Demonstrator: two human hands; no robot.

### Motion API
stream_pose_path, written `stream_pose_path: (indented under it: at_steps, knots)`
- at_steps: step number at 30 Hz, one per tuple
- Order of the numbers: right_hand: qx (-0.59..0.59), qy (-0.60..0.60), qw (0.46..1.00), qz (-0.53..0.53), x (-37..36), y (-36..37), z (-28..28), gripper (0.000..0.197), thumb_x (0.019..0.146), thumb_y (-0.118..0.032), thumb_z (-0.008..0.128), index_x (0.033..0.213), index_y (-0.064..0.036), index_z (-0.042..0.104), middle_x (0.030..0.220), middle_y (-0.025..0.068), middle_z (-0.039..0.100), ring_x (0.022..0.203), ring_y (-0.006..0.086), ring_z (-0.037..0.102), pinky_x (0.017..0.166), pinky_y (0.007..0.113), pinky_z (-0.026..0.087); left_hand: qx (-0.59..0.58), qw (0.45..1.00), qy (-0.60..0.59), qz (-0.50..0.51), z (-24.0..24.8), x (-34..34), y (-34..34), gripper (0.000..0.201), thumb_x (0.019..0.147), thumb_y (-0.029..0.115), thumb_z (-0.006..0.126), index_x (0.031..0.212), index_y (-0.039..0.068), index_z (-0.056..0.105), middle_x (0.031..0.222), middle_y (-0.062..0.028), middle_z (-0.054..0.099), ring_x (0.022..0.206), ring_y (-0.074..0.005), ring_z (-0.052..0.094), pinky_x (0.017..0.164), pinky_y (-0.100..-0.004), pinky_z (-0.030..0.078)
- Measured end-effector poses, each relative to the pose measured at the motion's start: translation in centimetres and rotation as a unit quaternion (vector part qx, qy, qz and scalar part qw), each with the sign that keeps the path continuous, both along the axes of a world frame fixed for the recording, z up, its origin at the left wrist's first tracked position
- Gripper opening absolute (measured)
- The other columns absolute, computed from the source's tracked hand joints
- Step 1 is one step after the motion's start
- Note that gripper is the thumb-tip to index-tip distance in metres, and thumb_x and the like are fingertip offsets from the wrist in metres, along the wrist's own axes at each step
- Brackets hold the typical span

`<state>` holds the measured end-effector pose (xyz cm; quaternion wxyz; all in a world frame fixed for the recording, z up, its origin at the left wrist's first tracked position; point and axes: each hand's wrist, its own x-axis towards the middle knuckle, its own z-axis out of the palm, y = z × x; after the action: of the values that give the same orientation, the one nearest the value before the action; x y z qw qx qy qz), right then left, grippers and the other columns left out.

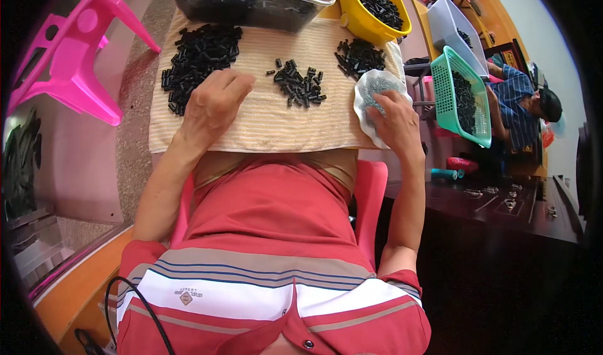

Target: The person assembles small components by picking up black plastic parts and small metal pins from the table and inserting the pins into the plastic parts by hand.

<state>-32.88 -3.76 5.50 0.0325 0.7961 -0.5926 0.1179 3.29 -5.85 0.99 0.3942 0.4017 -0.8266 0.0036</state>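
Observation:
My left hand (pixel 217 101) is closed above the towel, its fingers curled under at the right edge of a large pile of small black cylindrical parts (pixel 201 53). Whatever it holds is hidden by the back of the hand. My right hand (pixel 399 121) reaches into a white scalloped dish (pixel 365 124) of tiny silver metal pieces (pixel 372 90). Its thumb and forefinger are bent close together at those pieces; anything between them is too small to make out. Between my hands lies a smaller group of black parts (pixel 300 85).
At the towel's (pixel 276 132) far side stand a clear plastic bin (pixel 251 8) and a yellow tub (pixel 364 25), both with black parts. Another black pile (pixel 360 59) lies beyond the dish. A green basket (pixel 449 101) and a seated person (pixel 518 104) are at right, a pink stool (pixel 78 53) at left.

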Motion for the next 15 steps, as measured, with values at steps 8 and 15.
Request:
stream_pose_path:
  at_steps: [8, 15]
  knots:
    - [0.037, 0.053, 0.998, 0.005, -0.3, -1.1, -1.0, 0.02, 0.087, -0.019, 0.067, 0.102, -0.0063, 0.07, 0.098, 0.0119, 0.066, 0.091, 0.0344, 0.065, 0.079, 0.044, 0.051, 0.086, 0.989, 0.11, -0.05, 0.0, -0.4, 0.4, 0.014, 0.082, 0.001, 0.071, 0.095, 0.002, 0.066, 0.087, -0.0128, 0.065, 0.081, -0.031, 0.066, 0.07, -0.0374, 0.053]
    - [0.04, 0.03, 0.999, -0.011, -0.6, -1.2, -2.0, 0.011, 0.087, -0.014, 0.065, 0.094, -0.0061, 0.069, 0.09, 0.0119, 0.064, 0.085, 0.0347, 0.065, 0.075, 0.044, 0.051, 0.127, 0.977, 0.148, -0.084, -0.3, -0.5, 0.6, 0.013, 0.082, 0.0, 0.07, 0.095, 0.0, 0.067, 0.09, -0.0141, 0.067, 0.082, -0.0311, 0.067, 0.07, -0.0358, 0.053]
